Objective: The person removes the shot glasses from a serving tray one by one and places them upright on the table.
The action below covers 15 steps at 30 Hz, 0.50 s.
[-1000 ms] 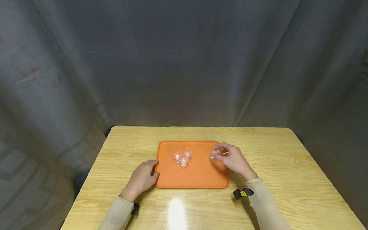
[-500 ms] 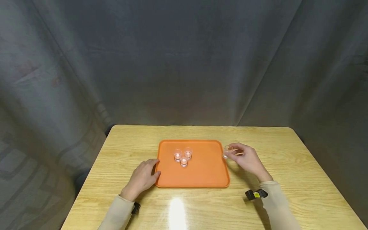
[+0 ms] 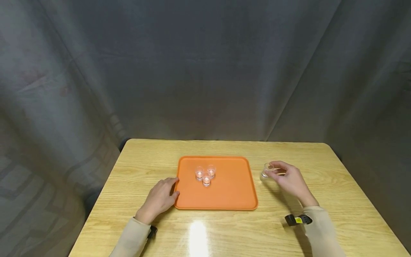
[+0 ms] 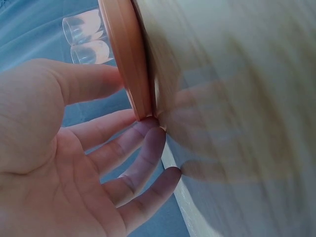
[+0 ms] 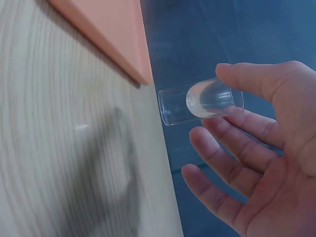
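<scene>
My right hand (image 3: 291, 180) pinches a small clear shot glass (image 5: 202, 102) near its rim, between thumb and fingertips, with its thick base pointing down. In the head view this glass is held over the table, right of the orange tray (image 3: 224, 194). Three similar glasses stand close together on the tray, left of its middle; the front one (image 3: 206, 180) is nearest me. My left hand (image 3: 158, 196) rests at the tray's left edge. In the left wrist view its thumb and fingertips touch the tray's rim (image 4: 129, 54), with the fingers loosely spread.
The light wooden table (image 3: 154, 235) extends around the tray on all sides. Behind it hangs a dark grey curtain (image 3: 199, 71), with more curtain at both sides. A bright light reflection lies on the table in front of the tray.
My right hand has carried the shot glass rightward, from over the tray's right side past its rim to over the table. The left hand and the three glasses stay put.
</scene>
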Each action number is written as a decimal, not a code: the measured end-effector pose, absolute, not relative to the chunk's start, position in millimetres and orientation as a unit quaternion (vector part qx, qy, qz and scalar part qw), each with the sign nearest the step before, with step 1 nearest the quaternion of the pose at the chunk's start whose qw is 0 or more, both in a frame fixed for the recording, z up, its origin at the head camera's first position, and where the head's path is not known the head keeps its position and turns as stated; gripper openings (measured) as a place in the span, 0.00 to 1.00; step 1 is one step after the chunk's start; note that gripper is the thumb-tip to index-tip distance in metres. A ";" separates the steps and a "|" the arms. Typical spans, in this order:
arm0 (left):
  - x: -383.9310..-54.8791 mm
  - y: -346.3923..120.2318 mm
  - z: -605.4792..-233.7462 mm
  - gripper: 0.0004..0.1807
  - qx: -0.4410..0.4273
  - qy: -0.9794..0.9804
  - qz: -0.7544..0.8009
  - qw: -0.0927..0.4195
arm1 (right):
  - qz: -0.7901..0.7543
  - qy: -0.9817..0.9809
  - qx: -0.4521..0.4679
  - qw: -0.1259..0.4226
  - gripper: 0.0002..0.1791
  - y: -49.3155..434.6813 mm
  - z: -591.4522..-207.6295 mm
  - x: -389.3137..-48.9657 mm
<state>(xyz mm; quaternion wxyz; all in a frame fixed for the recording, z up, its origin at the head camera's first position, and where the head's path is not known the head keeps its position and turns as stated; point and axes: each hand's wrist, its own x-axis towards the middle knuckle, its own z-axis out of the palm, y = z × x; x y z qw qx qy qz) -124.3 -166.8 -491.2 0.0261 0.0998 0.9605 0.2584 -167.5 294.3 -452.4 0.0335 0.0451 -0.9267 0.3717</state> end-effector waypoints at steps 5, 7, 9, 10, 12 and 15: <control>-124.7 -166.8 -491.0 0.27 0.102 0.961 0.256 0.024 | 0.359 -0.932 0.034 0.038 0.27 306.5 -454.7 -163.6; -125.1 -166.9 -490.7 0.27 0.103 0.962 0.253 0.021 | 0.357 -0.933 0.029 0.037 0.27 311.4 -456.5 -162.2; -125.3 -166.8 -490.8 0.27 0.103 0.962 0.250 0.021 | 0.353 -0.935 0.026 0.035 0.27 316.1 -457.5 -160.7; -125.4 -166.7 -491.1 0.27 0.103 0.963 0.249 0.021 | 0.351 -0.935 0.023 0.035 0.28 318.4 -458.2 -159.9; -125.2 -166.5 -491.8 0.27 0.101 0.963 0.248 0.023 | 0.348 -0.937 0.020 0.035 0.28 322.8 -459.0 -158.7; -125.6 -166.6 -492.1 0.27 0.101 0.963 0.247 0.022 | 0.344 -0.938 0.019 0.036 0.29 328.5 -459.2 -157.3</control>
